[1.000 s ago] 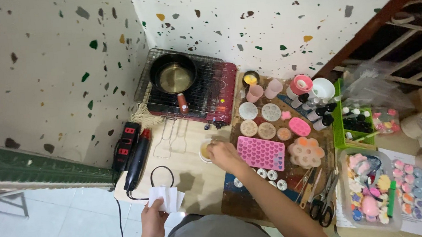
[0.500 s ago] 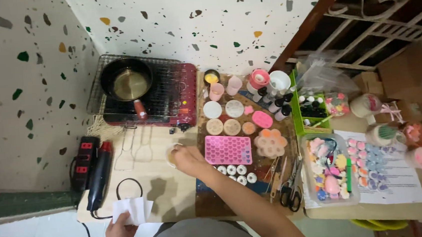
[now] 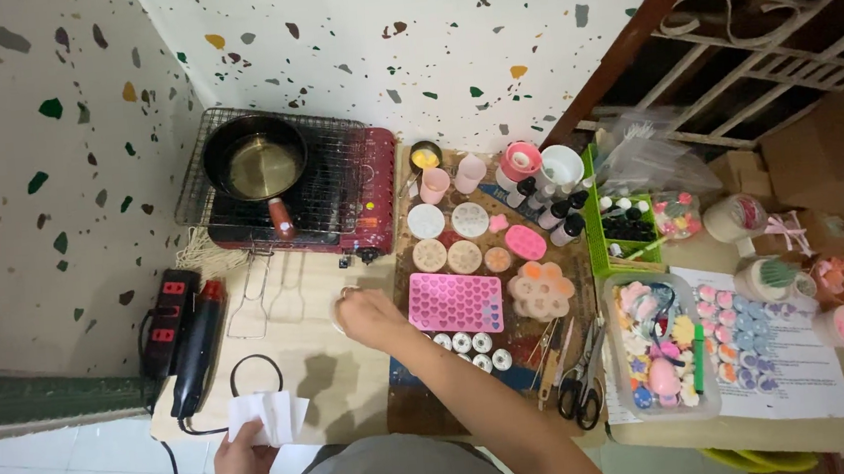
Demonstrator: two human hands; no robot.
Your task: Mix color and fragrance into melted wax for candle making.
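Starting at the left, our left hand pinches a folded white tissue at the table's near edge, just beside the black heat gun and its looped cord; a careless sweep could snag that cord. Our right hand closes over a small round cup on the bare tabletop, left of the pink heart mould. A tipped cup could spill toward the mould.
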